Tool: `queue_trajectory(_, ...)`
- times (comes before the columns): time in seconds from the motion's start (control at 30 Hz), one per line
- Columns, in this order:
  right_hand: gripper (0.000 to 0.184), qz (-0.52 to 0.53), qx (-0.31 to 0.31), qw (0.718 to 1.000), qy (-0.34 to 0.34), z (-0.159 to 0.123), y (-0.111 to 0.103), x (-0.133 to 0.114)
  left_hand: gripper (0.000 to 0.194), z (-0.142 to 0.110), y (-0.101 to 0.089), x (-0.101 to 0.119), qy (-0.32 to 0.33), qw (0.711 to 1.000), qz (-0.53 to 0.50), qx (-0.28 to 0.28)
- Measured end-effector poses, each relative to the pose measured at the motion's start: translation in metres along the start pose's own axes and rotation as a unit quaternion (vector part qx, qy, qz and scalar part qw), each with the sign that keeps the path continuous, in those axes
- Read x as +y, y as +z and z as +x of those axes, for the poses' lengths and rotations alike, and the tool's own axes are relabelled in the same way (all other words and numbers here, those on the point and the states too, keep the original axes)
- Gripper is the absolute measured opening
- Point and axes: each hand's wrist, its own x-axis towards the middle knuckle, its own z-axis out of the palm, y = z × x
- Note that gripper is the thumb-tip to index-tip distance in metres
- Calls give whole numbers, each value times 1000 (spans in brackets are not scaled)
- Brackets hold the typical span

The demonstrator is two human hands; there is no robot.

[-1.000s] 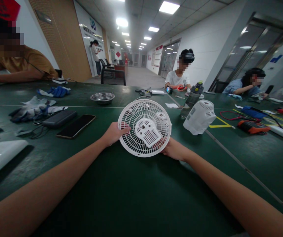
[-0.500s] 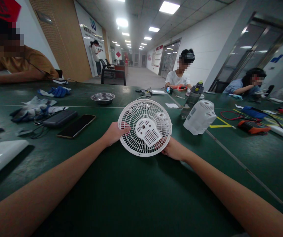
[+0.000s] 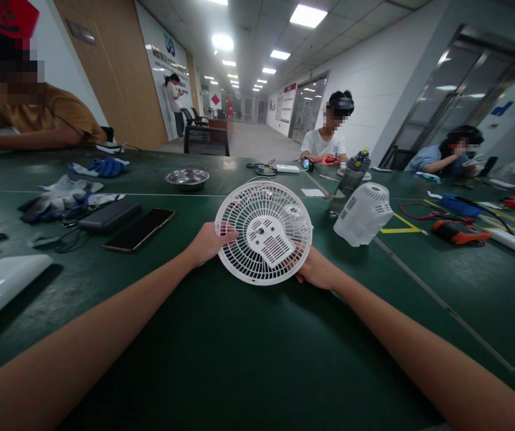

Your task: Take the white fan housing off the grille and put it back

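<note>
A round white fan grille [image 3: 264, 232] is held tilted up above the green table [image 3: 239, 359], its back plate with slots facing me. My left hand [image 3: 206, 242] grips its left rim, thumb over the front. At the lower right rim my right hand [image 3: 314, 269] holds it, the fingers tucked behind the grille. A white fan motor housing [image 3: 363, 214] lies on the table just to the right.
To the left lie a black phone [image 3: 139, 229], a dark power bank [image 3: 108, 215], gloves [image 3: 62, 197] and a steel bowl [image 3: 187, 177]. At the right are red and black tools [image 3: 461, 230] and cables. Other people sit at the far side and at the left corner.
The grille and my left hand stay put. My right hand has slid slightly up and in along the grille's lower right rim.
</note>
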Motion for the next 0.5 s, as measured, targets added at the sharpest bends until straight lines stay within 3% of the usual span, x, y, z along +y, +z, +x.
queue_trajectory(0.33, 13, -75, 40, 996, -22, -4, 2, -4, 29, 2, 3, -8, 30, 995, -94, 18)
queue_trajectory(0.5, 15, -179, 99, 974, -101, -4, 0, -4, 44, 3, 3, -12, 55, 984, -161, 56)
